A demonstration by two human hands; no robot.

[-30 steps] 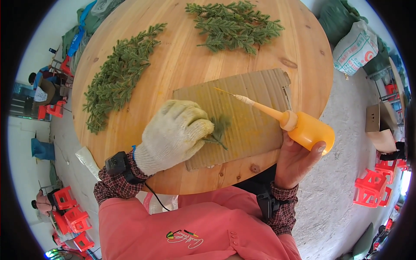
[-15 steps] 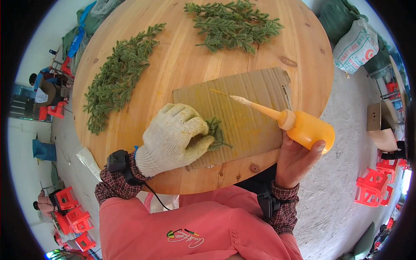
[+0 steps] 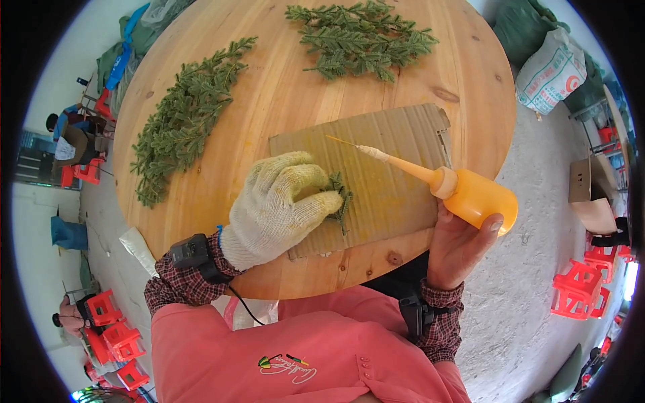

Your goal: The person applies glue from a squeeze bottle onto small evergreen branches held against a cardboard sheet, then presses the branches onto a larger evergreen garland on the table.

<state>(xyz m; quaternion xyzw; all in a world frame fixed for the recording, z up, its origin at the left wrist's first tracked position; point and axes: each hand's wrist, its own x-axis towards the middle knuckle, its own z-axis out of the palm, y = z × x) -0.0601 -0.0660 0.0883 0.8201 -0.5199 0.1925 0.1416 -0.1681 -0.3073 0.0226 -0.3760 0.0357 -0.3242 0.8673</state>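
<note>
My left hand (image 3: 279, 201), in a cream knit glove, is closed on a small green fir sprig (image 3: 341, 195) above the left part of the cardboard sheet (image 3: 390, 181). The glove hides much of the sprig; its needles and stem end show past the thumb. Bare, my right hand (image 3: 463, 248) is wrapped round an orange squeeze bottle (image 3: 480, 200) at the sheet's right edge. The bottle lies tilted, its long spout and thin needle tip (image 3: 341, 141) pointing up-left over the cardboard. Yellowish smears mark the sheet and the glove's fingers.
On the round wooden table (image 3: 269, 101), one heap of fir sprigs (image 3: 181, 121) lies at the left and another pile of sprigs (image 3: 363, 40) at the far side. Red stools (image 3: 578, 289) stand on the floor to the right, near a cardboard box (image 3: 591, 191) and a white sack (image 3: 551, 74).
My left hand has shifted slightly right and turned, its thumb now showing along the sprig. The sprig has swung so its stem points downward. My right hand and the bottle stay nearly still.
</note>
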